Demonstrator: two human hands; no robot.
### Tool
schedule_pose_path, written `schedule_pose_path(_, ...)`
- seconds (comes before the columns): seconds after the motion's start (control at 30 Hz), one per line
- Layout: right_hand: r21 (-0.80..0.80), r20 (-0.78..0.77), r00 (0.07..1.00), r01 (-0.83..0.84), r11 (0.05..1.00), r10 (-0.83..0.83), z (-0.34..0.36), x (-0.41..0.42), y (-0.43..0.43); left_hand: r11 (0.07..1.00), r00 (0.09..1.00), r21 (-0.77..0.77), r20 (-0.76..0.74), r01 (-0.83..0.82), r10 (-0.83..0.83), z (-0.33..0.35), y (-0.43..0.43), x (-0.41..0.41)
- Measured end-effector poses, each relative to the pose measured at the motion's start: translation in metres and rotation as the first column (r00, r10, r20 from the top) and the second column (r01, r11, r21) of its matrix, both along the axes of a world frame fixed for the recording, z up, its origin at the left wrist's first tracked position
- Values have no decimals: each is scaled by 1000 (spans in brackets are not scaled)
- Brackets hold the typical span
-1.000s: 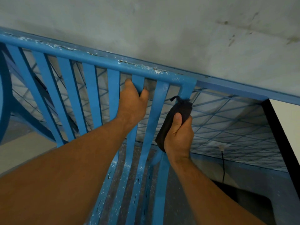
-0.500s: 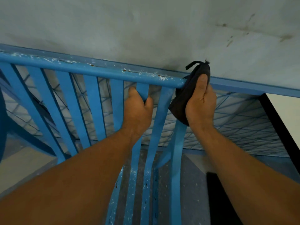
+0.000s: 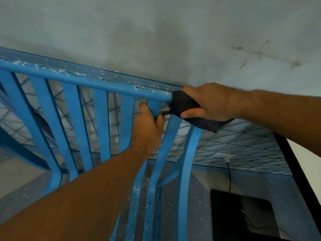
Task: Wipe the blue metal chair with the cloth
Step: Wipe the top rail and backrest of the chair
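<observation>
Slats of the blue-painted metal chair (image 3: 102,119) fill the view from nine o'clock round to six o'clock. Its round top rail (image 3: 86,80) slants in from nine o'clock towards the centre, flecked with white chips and a few rusty spots. Just to three o'clock of centre, the right hand (image 3: 212,103) is curled over the end of that rail, with the dark grey cloth (image 3: 185,103) wrapped between palm and metal. The fingers lie over the top and the thumb sits underneath, and a loose tail of cloth hangs out below the wrist towards four o'clock. At the centre, the left hand (image 3: 147,129) grips one slat just under the rail. Its fingertips are hidden behind the slat, and its knuckles sit close beside the cloth's bunched corner; whether they touch cannot be told. The left forearm comes in from seven o'clock and covers the lower slats there. A stained grey plaster wall (image 3: 156,32) stands at twelve o'clock right behind the rail, close against the right hand's knuckles, with dark smears (image 3: 260,53) at two o'clock. A blue wire lattice (image 3: 234,143) shows through the slat gaps and spreads towards four o'clock. Below it, a thin black cable (image 3: 229,174) drops to a flat black object (image 3: 239,211) at five o'clock. A black edge strip (image 3: 286,153) runs along four o'clock.
</observation>
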State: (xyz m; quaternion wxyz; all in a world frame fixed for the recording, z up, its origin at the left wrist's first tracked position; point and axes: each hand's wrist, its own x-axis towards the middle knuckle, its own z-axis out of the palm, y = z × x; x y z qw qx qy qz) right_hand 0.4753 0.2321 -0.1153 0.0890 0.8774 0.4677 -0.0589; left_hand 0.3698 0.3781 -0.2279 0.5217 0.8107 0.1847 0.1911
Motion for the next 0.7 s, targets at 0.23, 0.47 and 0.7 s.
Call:
schedule_pose_path(0.23,334,-135,987,124,934,-83,-13,-12,-6,998,1000,-64,-1,-8,8,4,-3,-1)
schedule_pose_path(0.47,-57,-310,946,76,995,-90,14,-7,-16,999,996,-47,-86,-7,3,3,-3,0)
schedule_pose_path(0.7,177,-141,988,86,980,-61,-7,-18,-17,999,998,-30,-65,-26,24,1,-3,1)
